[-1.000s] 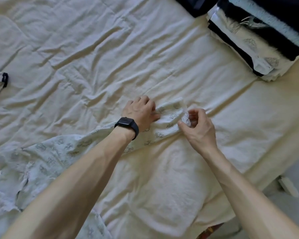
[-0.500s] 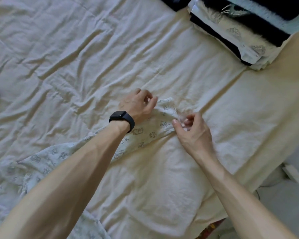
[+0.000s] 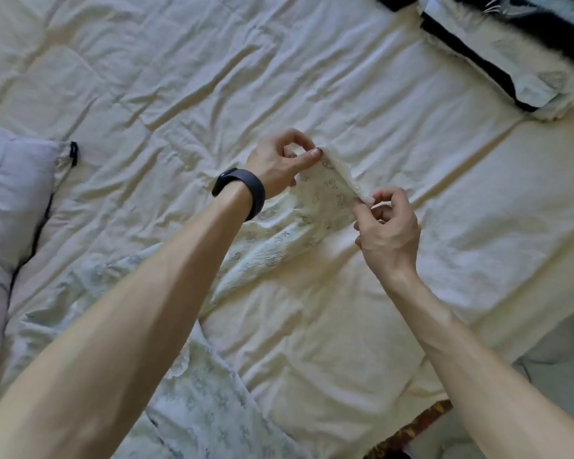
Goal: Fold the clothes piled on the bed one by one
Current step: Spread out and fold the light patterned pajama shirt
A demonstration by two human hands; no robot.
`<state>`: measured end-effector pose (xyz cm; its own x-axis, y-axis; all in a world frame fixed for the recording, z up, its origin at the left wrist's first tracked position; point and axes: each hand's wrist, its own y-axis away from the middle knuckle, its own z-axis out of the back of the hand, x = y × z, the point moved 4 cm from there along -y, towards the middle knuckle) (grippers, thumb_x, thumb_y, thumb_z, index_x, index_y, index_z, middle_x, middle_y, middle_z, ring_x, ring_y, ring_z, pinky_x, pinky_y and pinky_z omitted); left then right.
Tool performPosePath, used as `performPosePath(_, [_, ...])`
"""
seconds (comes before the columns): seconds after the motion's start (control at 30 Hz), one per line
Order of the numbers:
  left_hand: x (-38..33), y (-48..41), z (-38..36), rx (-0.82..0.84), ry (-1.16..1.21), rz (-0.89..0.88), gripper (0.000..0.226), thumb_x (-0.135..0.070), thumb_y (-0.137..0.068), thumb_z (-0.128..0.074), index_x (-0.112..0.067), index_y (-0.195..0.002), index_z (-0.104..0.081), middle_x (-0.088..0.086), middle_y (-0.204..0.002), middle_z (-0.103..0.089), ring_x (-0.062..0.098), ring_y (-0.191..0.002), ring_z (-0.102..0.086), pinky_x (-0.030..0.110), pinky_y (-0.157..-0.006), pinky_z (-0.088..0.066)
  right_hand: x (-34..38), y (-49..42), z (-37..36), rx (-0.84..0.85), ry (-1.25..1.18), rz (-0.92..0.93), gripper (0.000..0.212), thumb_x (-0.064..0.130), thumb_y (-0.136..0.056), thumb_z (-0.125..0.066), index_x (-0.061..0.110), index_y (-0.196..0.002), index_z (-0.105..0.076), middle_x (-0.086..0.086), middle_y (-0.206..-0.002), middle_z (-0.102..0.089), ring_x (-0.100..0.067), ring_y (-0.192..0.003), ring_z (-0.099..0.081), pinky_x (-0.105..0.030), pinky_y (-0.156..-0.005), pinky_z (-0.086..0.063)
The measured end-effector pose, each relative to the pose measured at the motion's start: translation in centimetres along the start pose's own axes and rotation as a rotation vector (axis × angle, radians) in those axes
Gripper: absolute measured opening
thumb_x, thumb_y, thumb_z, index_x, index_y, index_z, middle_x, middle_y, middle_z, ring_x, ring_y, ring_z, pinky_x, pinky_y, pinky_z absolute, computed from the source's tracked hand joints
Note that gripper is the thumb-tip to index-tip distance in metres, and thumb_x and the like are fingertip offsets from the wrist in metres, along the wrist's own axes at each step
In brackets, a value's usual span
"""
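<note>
A pale, small-printed garment (image 3: 272,250) stretches across the cream bedsheet (image 3: 212,94) from the lower left to the middle. Its narrow far end, a cuff or hem edge, is lifted slightly off the sheet. My left hand (image 3: 279,160), with a black band on the wrist, pinches the upper corner of that edge between thumb and forefinger. My right hand (image 3: 388,226) pinches the lower corner. The edge is held taut between the two hands. The rest of the garment lies crumpled under my left forearm.
A stack of folded clothes (image 3: 511,51), cream, black and pale blue, sits at the top right. A lilac garment with dark trim (image 3: 10,207) lies at the left edge. The bed's edge and the floor (image 3: 560,376) show at the lower right.
Both hands went from pressing the garment's end on the sheet to pinching its two corners and lifting it. The view shifted, bringing the lilac garment into sight at left.
</note>
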<state>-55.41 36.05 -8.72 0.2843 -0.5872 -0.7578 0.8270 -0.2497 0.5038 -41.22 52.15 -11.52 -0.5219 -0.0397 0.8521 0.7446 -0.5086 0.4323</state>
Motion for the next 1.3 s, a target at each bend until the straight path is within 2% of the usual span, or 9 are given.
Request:
performPosePath(0.2, [6.9,14.6,10.5,0.060,0.508,0.272,0.013,-0.025,-0.090,-0.069,-0.020,-0.090,-0.058,0.006,-0.094,-0.077,0.022,-0.082,-0.076,0.022,-0.058,-0.057,4.4,13.2,-8.1,0.355,0.031,0.321,0.015,0.037,-0.089,-0.068,0.038,-0.090,-0.052,0.011,-0.066,-0.069,-0.011,-0.053,-0.066,-0.036,-0.050,-0.056])
performPosePath(0.43, [20.8,37.7,20.7,-0.203,0.538,0.438,0.014,-0.020,-0.070,-0.083,-0.026,-0.075,-0.072,0.004,-0.083,-0.075,0.022,-0.078,-0.075,0.024,-0.061,-0.057,0.4,34.7,-17.6,0.815,0.411,0.668,0.016,0.034,-0.092,-0.067,0.031,-0.096,-0.052,0.014,-0.077,-0.070,-0.013,-0.064,-0.064,-0.029,-0.056,-0.050])
performPosePath(0.63, [38.7,53.5,15.6,-0.348,0.454,0.681,0.024,0.005,-0.089,-0.057,-0.014,-0.080,-0.068,0.001,-0.068,-0.067,0.016,-0.060,-0.064,0.018,-0.052,-0.045,-11.0,49.3,-22.3,1.038,0.865,0.731,0.016,0.032,-0.103,-0.047,0.021,-0.111,-0.055,0.004,-0.100,-0.063,-0.030,-0.076,-0.060,-0.038,-0.060,-0.044])
performPosePath(0.83, [50.8,60.8,7.9,-0.490,0.427,0.814,0.028,-0.002,-0.091,-0.055,-0.023,-0.076,-0.065,-0.007,-0.081,-0.067,0.014,-0.078,-0.063,0.022,-0.063,-0.043,-21.8,54.8,-23.0,1.278,1.189,0.614,0.040,0.031,-0.103,-0.043,0.032,-0.143,-0.044,0.006,-0.140,-0.052,-0.026,-0.109,-0.062,-0.034,-0.077,-0.048])
performPosePath(0.9, [52.2,62.0,6.9,-0.511,0.315,0.831,0.025,-0.008,-0.092,-0.053,-0.030,-0.083,-0.061,-0.012,-0.089,-0.065,0.014,-0.086,-0.062,0.022,-0.063,-0.041,-23.3,54.6,-22.2,1.265,1.227,0.561,0.050,0.028,-0.100,-0.048,0.033,-0.150,-0.038,0.006,-0.146,-0.045,-0.025,-0.119,-0.057,-0.035,-0.085,-0.050])
performPosePath(1.0, [52.4,62.6,6.7,-0.610,0.253,0.828,0.004,-0.028,-0.097,-0.050,-0.031,-0.097,-0.053,-0.012,-0.098,-0.062,0.015,-0.087,-0.061,0.028,-0.065,-0.043,-22.9,53.5,-20.9,0.958,1.291,0.774,0.043,0.037,-0.095,-0.058,0.027,-0.137,-0.054,-0.003,-0.134,-0.051,-0.027,-0.113,-0.056,-0.037,-0.084,-0.052])
performPosePath(1.1, [51.5,61.6,6.4,-0.510,0.094,0.817,0.028,-0.058,-0.093,-0.051,-0.032,-0.102,-0.049,-0.013,-0.099,-0.054,0.016,-0.087,-0.060,0.032,-0.074,-0.050,-22.2,51.9,-19.6,0.850,1.391,0.806,0.045,0.047,-0.092,-0.058,0.030,-0.134,-0.056,-0.006,-0.143,-0.049,-0.031,-0.124,-0.051,-0.044,-0.095,-0.047])
performPosePath(1.2, [51.2,60.9,6.8,-0.505,0.028,0.845,0.012,-0.047,-0.092,-0.056,-0.035,-0.089,-0.053,-0.011,-0.096,-0.058,0.018,-0.084,-0.061,0.031,-0.073,-0.052,-22.1,50.5,-19.2,0.927,1.497,0.745,0.045,0.051,-0.095,-0.050,0.035,-0.137,-0.051,-0.002,-0.147,-0.047,-0.027,-0.132,-0.046,-0.044,-0.101,-0.041])
performPosePath(1.3, [51.3,60.3,6.6,-0.451,0.304,0.904,0.010,-0.042,-0.087,-0.063,-0.033,-0.086,-0.059,-0.011,-0.095,-0.066,0.009,-0.082,-0.061,0.030,-0.074,-0.051,-20.8,50.3,-20.2,0.836,1.301,0.511,0.044,0.064,-0.095,-0.046,0.027,-0.114,-0.064,0.008,-0.110,-0.065,-0.016,-0.100,-0.060,-0.035,-0.079,-0.049])
